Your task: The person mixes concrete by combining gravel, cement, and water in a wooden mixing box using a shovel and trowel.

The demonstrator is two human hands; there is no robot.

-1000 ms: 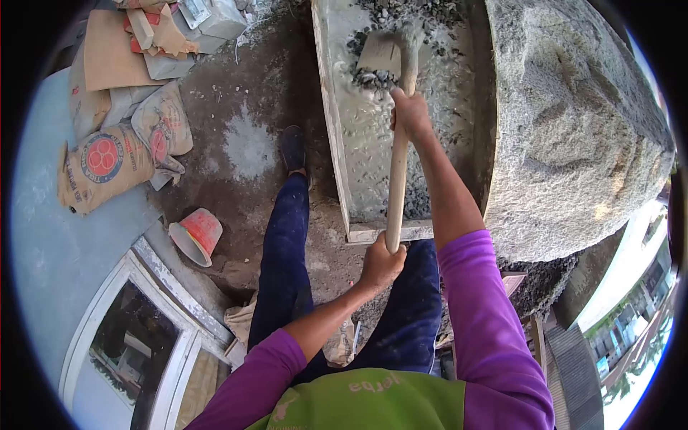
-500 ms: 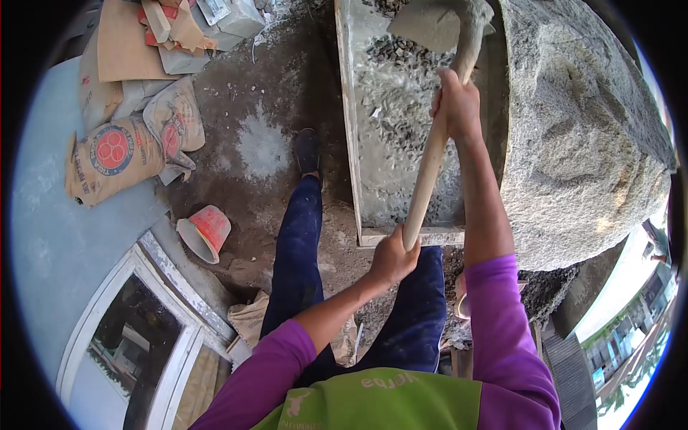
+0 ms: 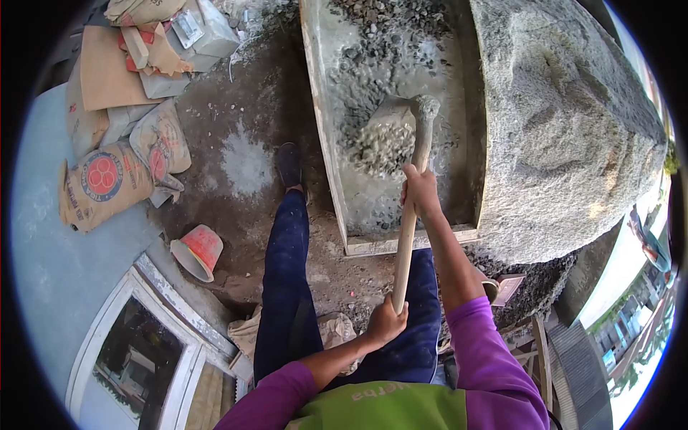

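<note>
Both my hands are closed around the wooden handle of a hoe (image 3: 405,247). My left hand (image 3: 387,324) grips the handle's lower end, close to my legs. Higher up, my right hand (image 3: 421,190) holds the shaft a short way below the head. The hoe's blade (image 3: 393,113) is down in wet grey concrete mix (image 3: 365,161) and partly hidden by it. A long mixing trough (image 3: 326,136) with raised edges contains the mix, with gravel showing at its far end.
A tall heap of grey sand (image 3: 566,136) rises along the trough's right side. On the left lie cement bags (image 3: 106,183), a red bucket (image 3: 198,252) on its side, and grey blocks (image 3: 208,32). A white-framed window (image 3: 136,344) stands at lower left.
The hoe has come down and toward me, its blade going from above the far mix into the nearer mix. Both hands have moved nearer my body with it, and my view has shifted.
</note>
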